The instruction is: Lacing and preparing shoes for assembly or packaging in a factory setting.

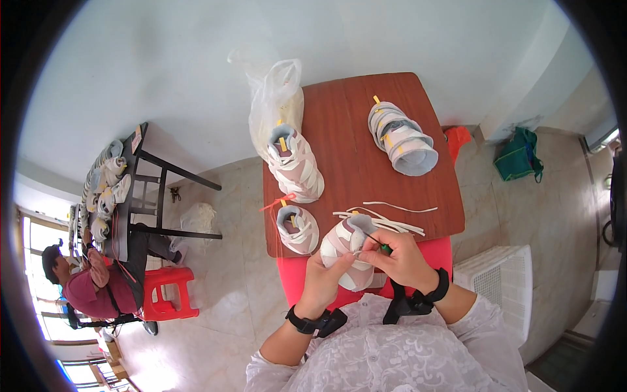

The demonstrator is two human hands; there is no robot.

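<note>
A white and pale pink shoe upper (338, 243) is held at the near edge of the table, in front of my body. My left hand (321, 282) is closed on its near side, the thumb and fingers pinching by the lace area. Over its right side, my right hand (406, 262) grips a thin tool with a green handle (386, 249), the fingertips close to my left thumb. A short piece of white lace seems to lie between the fingertips, partly hidden. Loose white shoelaces (400, 225) lie on the table just beyond the upper.
On the brown table (353, 157) stand laced uppers (295, 171), another upper (298, 230) with orange cord, and a nested stack of uppers (400, 138). A plastic bag (277, 91) is at the back left, a white basket (499, 284) at right. Left, a person (104, 287) sits working.
</note>
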